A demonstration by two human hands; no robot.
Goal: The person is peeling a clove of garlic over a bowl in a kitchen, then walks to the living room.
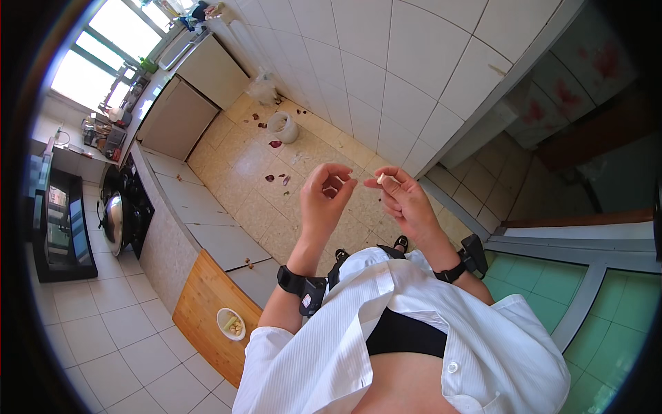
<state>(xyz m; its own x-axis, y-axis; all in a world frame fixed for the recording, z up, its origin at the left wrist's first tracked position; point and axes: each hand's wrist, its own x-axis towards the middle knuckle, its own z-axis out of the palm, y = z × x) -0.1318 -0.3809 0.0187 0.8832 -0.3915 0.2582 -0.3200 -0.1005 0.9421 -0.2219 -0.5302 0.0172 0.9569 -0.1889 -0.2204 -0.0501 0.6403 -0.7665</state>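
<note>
Between the thumb and index finger of my right hand (405, 199) is a small pale piece that looks like a garlic clove (381, 179). My left hand (329, 194) is just to the left of it, fingers curled and thumb near the fingertips, with nothing plainly visible in it. The two hands are raised over the floor and do not touch. A white bowl (221, 312) holding pale cloves and a light green piece sits on a bamboo cutting board (199, 290) to the lower left. Bands with devices are strapped round both forearms.
A white bin (283, 128) stands on the tiled floor, with dark red peelings (274, 144) scattered around and a clear plastic bag (262, 88) behind it. On the left are a stove with a lidded wok (115, 223) and low cabinets (212, 230). A tiled wall (357, 67) rises ahead.
</note>
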